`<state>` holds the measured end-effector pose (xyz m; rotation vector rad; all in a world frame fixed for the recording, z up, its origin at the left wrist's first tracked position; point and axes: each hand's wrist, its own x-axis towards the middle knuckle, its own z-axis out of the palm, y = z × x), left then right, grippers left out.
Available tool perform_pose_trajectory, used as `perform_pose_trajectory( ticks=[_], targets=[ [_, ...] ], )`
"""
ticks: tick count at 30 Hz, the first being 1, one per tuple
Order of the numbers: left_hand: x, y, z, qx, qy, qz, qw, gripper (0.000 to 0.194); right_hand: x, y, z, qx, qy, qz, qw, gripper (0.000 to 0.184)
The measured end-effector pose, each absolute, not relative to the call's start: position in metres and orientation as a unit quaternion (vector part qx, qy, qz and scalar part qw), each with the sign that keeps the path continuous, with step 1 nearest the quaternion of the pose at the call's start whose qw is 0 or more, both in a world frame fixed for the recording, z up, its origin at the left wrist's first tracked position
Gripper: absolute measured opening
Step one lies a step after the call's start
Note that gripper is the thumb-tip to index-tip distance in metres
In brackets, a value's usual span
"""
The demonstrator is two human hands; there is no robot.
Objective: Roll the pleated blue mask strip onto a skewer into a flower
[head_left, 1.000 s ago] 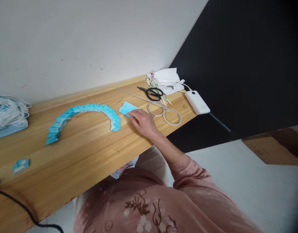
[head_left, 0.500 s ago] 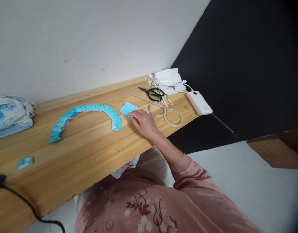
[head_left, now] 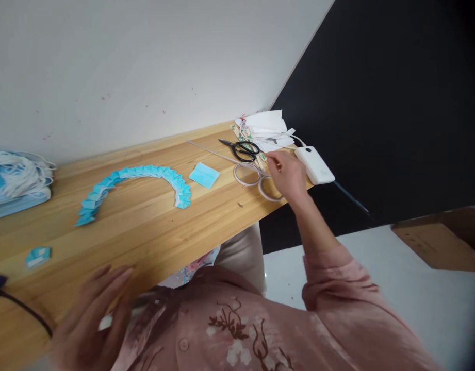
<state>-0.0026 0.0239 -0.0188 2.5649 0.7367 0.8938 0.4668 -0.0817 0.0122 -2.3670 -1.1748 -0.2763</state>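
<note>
My right hand (head_left: 289,174) is over the table's right end, its thumb and index finger apart, beside the handles of the black scissors (head_left: 245,150) and over thin pale strips. Part of a coiled pale cable (head_left: 247,174) lies under and left of it. My left hand (head_left: 94,314), smeared by motion, is low at the front edge with fingers spread and nothing visible in them. Between the hands, a light blue folded rectangle (head_left: 204,175) lies flat. Left of it curves an arched chain of pleated blue pieces (head_left: 138,171).
A white power bank (head_left: 314,165) with a cable sits at the right corner, near white papers (head_left: 264,123). A stack of blue masks with white cords (head_left: 20,180) is at the left. A small blue folded piece (head_left: 38,256) and a black cord (head_left: 26,309) lie front left.
My right hand has left the blue rectangle and moved right, beside the scissors. The rectangle now lies fully uncovered. My left hand has come into view at the lower left.
</note>
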Motion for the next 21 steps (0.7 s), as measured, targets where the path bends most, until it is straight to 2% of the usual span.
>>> perform_pose_trajectory(
  ticks=[1,3,6,9,14,18,21],
  targets=[
    [0.013,0.023,-0.019,0.911,0.22,0.315,0.15,0.052,0.482,-0.084,0.012,-0.887,-0.413,-0.086,0.188,0.037],
    [0.043,0.022,-0.017,0.918,0.142,0.337,0.151,0.049,0.505,-0.085,0.007,-0.898,-0.411,-0.065,0.144,0.033],
    [0.074,0.024,-0.012,0.915,0.111,0.354,0.159,0.039,0.522,-0.078,-0.001,-0.896,-0.429,-0.041,0.111,0.028],
    [0.086,0.029,-0.015,0.914,0.115,0.357,0.157,0.034,0.53,-0.073,-0.003,-0.899,-0.43,-0.032,0.077,0.031],
    [0.085,0.026,-0.014,0.906,0.139,0.357,0.178,0.034,0.534,-0.071,0.005,-0.901,-0.431,-0.038,0.025,0.033],
    [0.063,0.013,0.012,0.892,0.184,0.311,0.271,0.035,0.528,-0.058,0.005,-0.901,-0.433,-0.034,-0.001,0.035],
    [0.039,0.004,0.022,0.872,0.187,0.321,0.318,0.036,0.524,-0.045,0.006,-0.909,-0.415,-0.019,-0.022,0.036]
  ],
)
